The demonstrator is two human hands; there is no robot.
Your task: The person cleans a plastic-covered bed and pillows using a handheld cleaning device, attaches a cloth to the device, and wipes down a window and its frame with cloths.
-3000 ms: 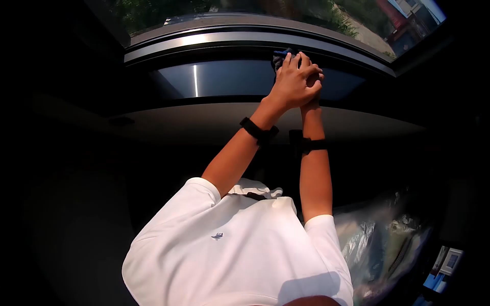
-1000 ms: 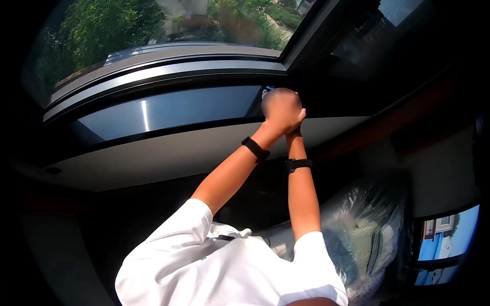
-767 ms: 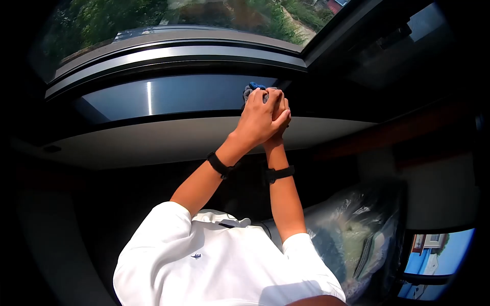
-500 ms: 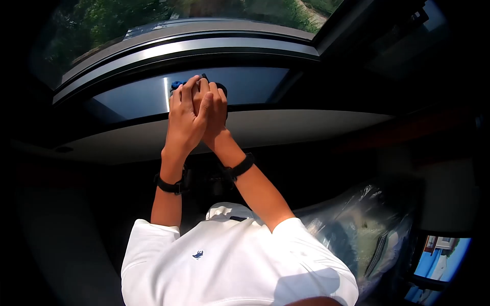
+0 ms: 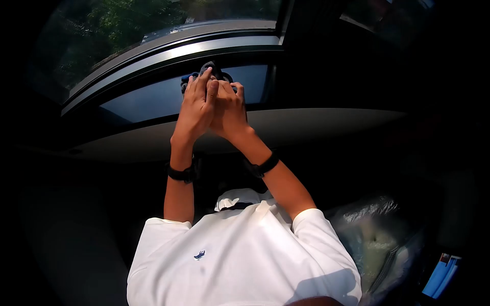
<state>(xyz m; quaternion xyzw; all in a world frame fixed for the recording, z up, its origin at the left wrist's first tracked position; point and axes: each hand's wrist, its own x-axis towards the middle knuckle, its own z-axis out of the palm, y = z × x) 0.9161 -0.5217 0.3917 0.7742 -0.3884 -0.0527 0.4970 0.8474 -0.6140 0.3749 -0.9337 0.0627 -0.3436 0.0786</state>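
Note:
A dark grey cloth (image 5: 208,67) with a blue patch is bunched against the lower glass pane (image 5: 153,101), below the silver window rail. My left hand (image 5: 195,108) presses on the cloth with its long fingers reaching up over it, its thumb overlapping my other hand. Under and beside it, my right hand (image 5: 228,111) has its fingers bent over the cloth. Most of the cloth is hidden behind both hands.
A silver window rail (image 5: 178,47) curves above the pane, with greenery seen through the upper glass. A pale sill (image 5: 306,120) runs below. At lower right lies a clear plastic bag (image 5: 375,239) with things inside. The surroundings are very dark.
Both hands and the cloth have moved to the right along the pane and a little relative to the rail. More of the cloth shows above the fingers. The picture is darker.

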